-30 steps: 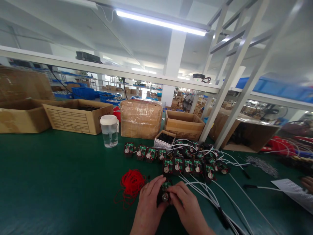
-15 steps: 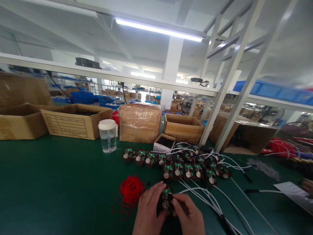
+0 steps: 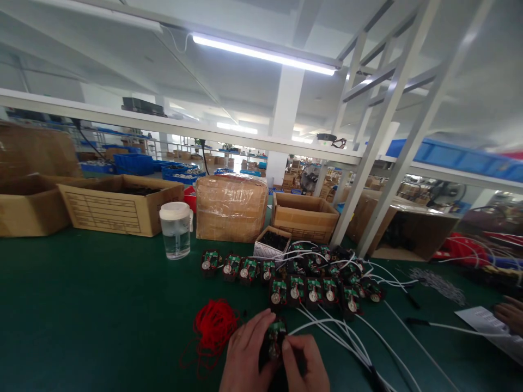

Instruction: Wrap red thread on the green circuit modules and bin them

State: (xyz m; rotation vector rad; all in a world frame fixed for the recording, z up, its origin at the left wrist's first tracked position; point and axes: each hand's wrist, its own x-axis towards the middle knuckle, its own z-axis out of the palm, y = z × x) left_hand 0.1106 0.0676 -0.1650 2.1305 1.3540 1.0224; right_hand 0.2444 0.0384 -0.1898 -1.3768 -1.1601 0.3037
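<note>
Both my hands meet at the bottom centre over the green table (image 3: 81, 310). My left hand (image 3: 245, 354) and my right hand (image 3: 304, 362) are closed round one small black module with a green circuit board (image 3: 274, 335), held between the fingertips. A white cable (image 3: 327, 324) runs from it to the right. Just left of my left hand lies a tangle of red wire (image 3: 214, 324). Beyond my hands, rows of the same modules (image 3: 304, 288) lie on the table with white cables attached.
A lidded clear jar (image 3: 175, 231) stands at mid-left. Cardboard boxes (image 3: 118, 204) and a taped parcel (image 3: 231, 207) line the back, with a small white box (image 3: 273, 242) of dark parts. Another person's hand (image 3: 510, 313) rests on a paper sheet (image 3: 484, 321) at the right edge.
The view has tilted slightly, so my hands sit lower in the frame. My fingers keep working the same module, and the right hand has curled in tighter.
</note>
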